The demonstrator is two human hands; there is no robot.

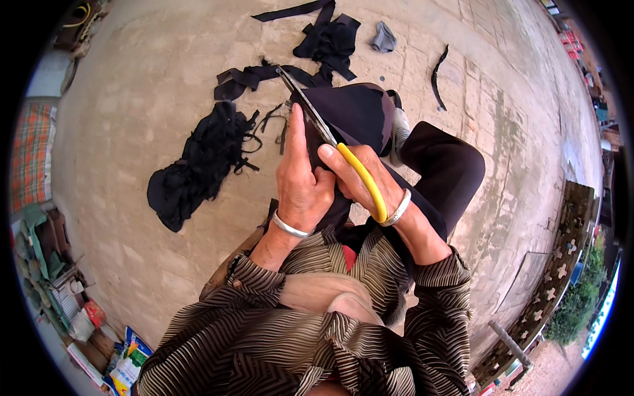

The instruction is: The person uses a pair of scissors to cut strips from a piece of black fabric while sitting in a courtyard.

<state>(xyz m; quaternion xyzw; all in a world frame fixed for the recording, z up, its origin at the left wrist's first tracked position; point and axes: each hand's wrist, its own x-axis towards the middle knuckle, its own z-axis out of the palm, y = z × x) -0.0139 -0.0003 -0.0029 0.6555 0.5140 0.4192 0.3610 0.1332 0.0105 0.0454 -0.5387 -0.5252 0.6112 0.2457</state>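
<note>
Scissors [362, 173] with yellow handles are gripped in my right hand [373, 187]. Their long grey blades point up and to the left, over dark cloth [350, 112] spread across my lap and knee. My left hand [301, 185] is beside the blades, its index finger stretched out along them and the other fingers folded. Dark cloth runs beneath that hand and appears pinched in it; the fingers hide the exact hold. Whether the blades have cloth between them cannot be made out. Both wrists wear silver bangles.
On the concrete floor lie a black cloth heap [198, 165], black scraps and strips [328, 39], a grey rag [383, 37] and a thin black strip [437, 78]. Plaid cloth [33, 155] and a printed bag [129, 366] are at the left. A perforated low wall [551, 284] borders the right.
</note>
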